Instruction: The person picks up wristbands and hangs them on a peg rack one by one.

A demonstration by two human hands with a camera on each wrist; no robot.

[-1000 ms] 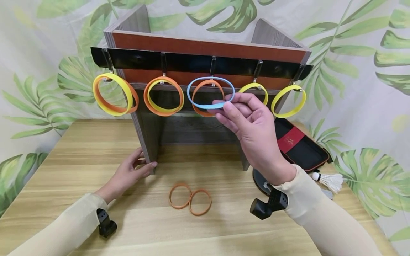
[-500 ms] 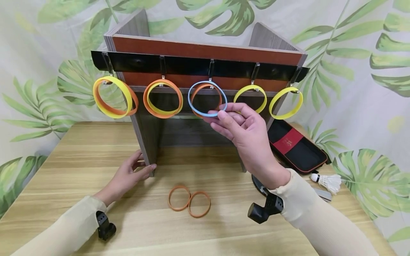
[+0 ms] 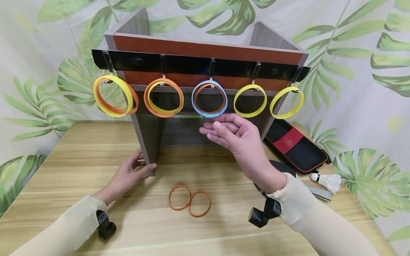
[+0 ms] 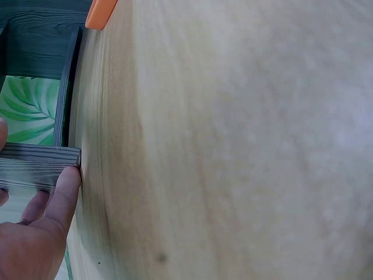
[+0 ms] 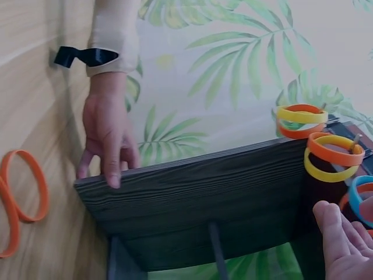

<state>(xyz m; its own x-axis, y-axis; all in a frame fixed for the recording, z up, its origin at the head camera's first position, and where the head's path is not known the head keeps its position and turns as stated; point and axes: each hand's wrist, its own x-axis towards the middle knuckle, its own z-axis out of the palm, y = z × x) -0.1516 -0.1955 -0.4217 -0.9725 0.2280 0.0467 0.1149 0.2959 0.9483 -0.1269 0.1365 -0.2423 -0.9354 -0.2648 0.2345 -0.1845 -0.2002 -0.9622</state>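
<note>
My right hand (image 3: 243, 145) is just below the middle hook, its fingers relaxed and holding nothing. A blue silicone wristband (image 3: 209, 115) hangs from that hook in front of an orange wristband (image 3: 209, 110). My left hand (image 3: 128, 174) grips the lower front edge of the grey wooden shelf's left side panel (image 3: 144, 138). In the left wrist view, fingers and thumb lie on opposite sides of the panel (image 4: 35, 175). The two left hooks each carry yellow and orange wristbands; single yellow wristbands (image 3: 250, 115) hang from the two right hooks.
Two orange wristbands (image 3: 199, 215) lie side by side on the wooden table (image 3: 144, 227). To the right are a black case with a red band (image 3: 288, 140), a shuttlecock (image 3: 328, 181) and a round dark object partly behind my right wrist. A leafy cloth hangs behind.
The blue wristband, earlier pinched in my right hand, now hangs on the middle hook. My right hand has let go and dropped slightly below it. The left hand stays put.
</note>
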